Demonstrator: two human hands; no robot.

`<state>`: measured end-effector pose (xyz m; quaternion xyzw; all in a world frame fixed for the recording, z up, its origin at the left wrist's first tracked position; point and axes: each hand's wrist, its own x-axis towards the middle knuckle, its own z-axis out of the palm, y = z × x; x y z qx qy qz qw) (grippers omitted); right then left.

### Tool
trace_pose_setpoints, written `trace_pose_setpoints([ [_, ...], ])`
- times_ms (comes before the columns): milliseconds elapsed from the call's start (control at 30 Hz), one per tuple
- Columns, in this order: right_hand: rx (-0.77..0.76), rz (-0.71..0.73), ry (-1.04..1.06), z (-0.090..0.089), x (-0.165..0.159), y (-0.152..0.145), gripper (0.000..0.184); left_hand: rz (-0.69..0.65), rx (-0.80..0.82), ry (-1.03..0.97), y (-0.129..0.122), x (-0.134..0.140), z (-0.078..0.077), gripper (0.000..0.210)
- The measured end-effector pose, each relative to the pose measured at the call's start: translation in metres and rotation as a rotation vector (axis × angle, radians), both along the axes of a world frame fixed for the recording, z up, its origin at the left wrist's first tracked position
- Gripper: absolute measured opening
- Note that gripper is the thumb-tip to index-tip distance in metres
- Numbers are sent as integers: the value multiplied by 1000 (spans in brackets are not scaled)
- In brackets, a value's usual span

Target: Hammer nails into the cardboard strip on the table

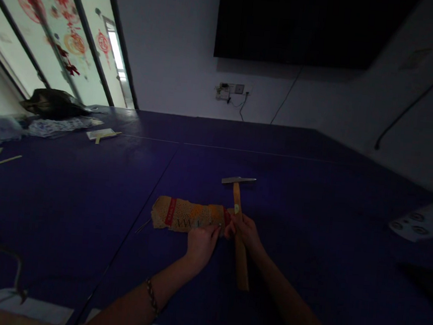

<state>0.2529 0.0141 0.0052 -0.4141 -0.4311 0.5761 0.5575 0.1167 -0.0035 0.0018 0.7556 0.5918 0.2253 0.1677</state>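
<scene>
The person's right hand (247,232) grips a wooden-handled, metal-headed hammer (240,258); the left hand (201,243) touches an elongated, tan, red-banded packet (186,215) on the flat, dark-blue surface (311,201). A black, rectangular screen (307,26) hangs beyond.

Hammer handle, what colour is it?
The hammer handle is yellowish brown, seen best in the head view.

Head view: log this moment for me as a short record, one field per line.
left hand: at the near edge of the patterned piece; grip unclear
right hand: holding the hammer by its handle
hammer: metal head toward the wall, handle end nearer the camera
patterned piece: tan with red bands, lying on the dark blue surface
background: black screen on the wall, sockets below it
lighting: dim
</scene>
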Motion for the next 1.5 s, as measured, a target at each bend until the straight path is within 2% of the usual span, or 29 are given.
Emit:
trace_pose_setpoints([
  [367,-68,-1,-2,0,5,-10,38,16,-21,8,0,-1,-9,28],
  [633,-86,-48,11,-1,2,-12,37,4,-47,-30,1,-3,-8,23],
  [1000,-41,-148,78,-8,2,1,34,-47,52,-89,3,-4,-15,26],
  [1233,-82,-170,109,-15,4,4,32,-53,59,-87,4,-4,-16,24],
  [1500,-89,-170,95,-14,4,1,28,-85,45,-75,4,-5,-14,24],
])
